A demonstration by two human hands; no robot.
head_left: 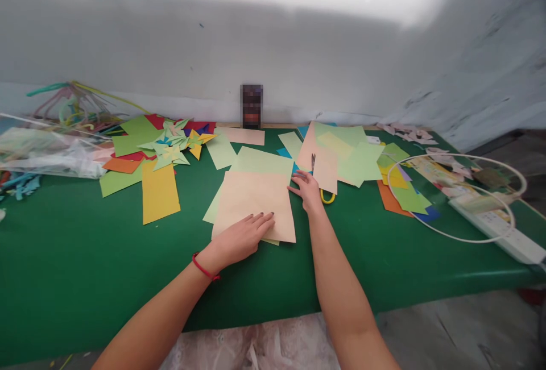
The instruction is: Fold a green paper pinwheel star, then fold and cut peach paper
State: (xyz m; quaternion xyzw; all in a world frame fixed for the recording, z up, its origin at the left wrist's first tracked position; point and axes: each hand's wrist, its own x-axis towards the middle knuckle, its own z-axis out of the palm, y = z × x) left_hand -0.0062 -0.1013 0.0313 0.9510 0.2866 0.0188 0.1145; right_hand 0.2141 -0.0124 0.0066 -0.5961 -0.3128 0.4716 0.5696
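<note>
A pale peach sheet of paper point(253, 196) lies in front of me, on top of light green paper point(262, 161) that shows beyond its far edge and at its left. My left hand point(245, 236) rests flat on the near part of the peach sheet, fingers stretched out. Just off the sheet's right edge is my right hand point(306, 189), its fingers apart and holding nothing visible. Close beyond it are scissors point(327, 196) with a yellow handle, partly hidden by the hand and lying over peach paper.
Folded paper stars point(171, 154) and a yellow sheet point(160, 192) lie at left, near plastic bags point(55, 151). More green sheets point(362, 162) are at right. White hoops point(460, 239) stand over a power strip point(497, 231). A pixelated dark object point(251, 105) stands by the wall.
</note>
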